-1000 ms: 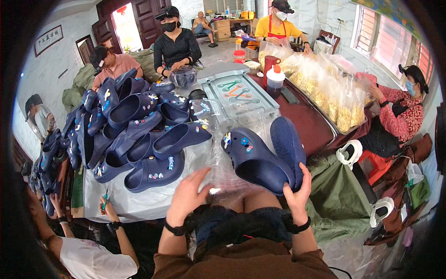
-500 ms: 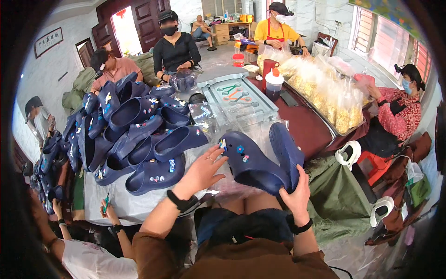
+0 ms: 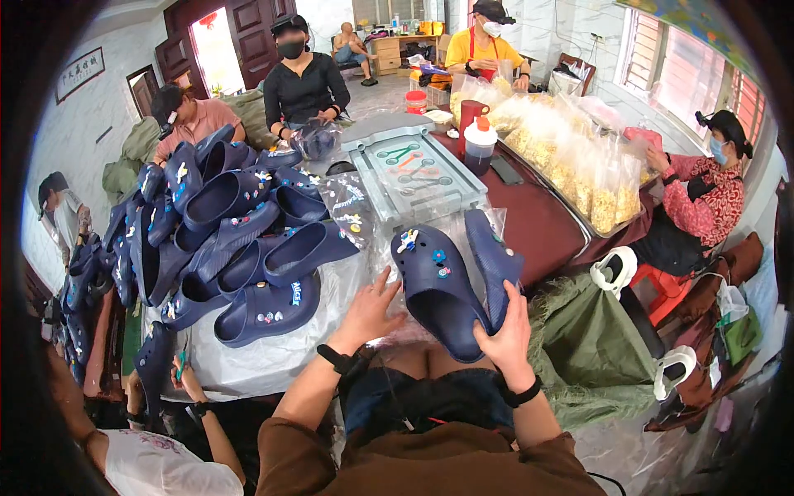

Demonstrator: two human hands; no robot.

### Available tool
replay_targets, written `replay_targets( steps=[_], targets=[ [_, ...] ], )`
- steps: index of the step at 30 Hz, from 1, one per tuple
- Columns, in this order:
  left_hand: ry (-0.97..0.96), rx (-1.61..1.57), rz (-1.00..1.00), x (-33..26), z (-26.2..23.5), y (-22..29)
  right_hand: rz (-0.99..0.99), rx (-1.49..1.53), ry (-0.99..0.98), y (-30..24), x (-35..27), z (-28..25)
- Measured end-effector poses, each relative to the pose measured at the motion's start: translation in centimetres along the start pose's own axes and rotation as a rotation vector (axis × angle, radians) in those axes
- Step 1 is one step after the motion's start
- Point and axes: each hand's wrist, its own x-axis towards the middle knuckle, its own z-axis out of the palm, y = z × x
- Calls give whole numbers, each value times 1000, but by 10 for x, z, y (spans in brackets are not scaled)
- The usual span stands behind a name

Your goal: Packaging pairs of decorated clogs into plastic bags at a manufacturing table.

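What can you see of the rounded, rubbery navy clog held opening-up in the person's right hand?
This rounded navy clog looks rubbery, with small holes and colourful charms on its upper, one like a blue flower. In the picture, its toe points up and slightly left. The bare right hand grips it near the heel, alongside a second rubbery navy clog on its right.

Heaped navy-blue rubbery clogs (image 3: 217,255) and clear, yellow-filled plastic bags (image 3: 583,178) mark this as a packing workshop.
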Motion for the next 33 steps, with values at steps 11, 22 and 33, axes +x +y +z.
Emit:
replay_targets(
  steps=[11,22,33],
  targets=[
    [259,-236,-244,10,33,15,197,422,-52,1,-7,25],
    [340,-868,-498,5,94,-40,175,896,-53,-18,-5,30],
    [361,-224,-395,7,74,7,5,328,-305,-28,7,11]
  ],
)
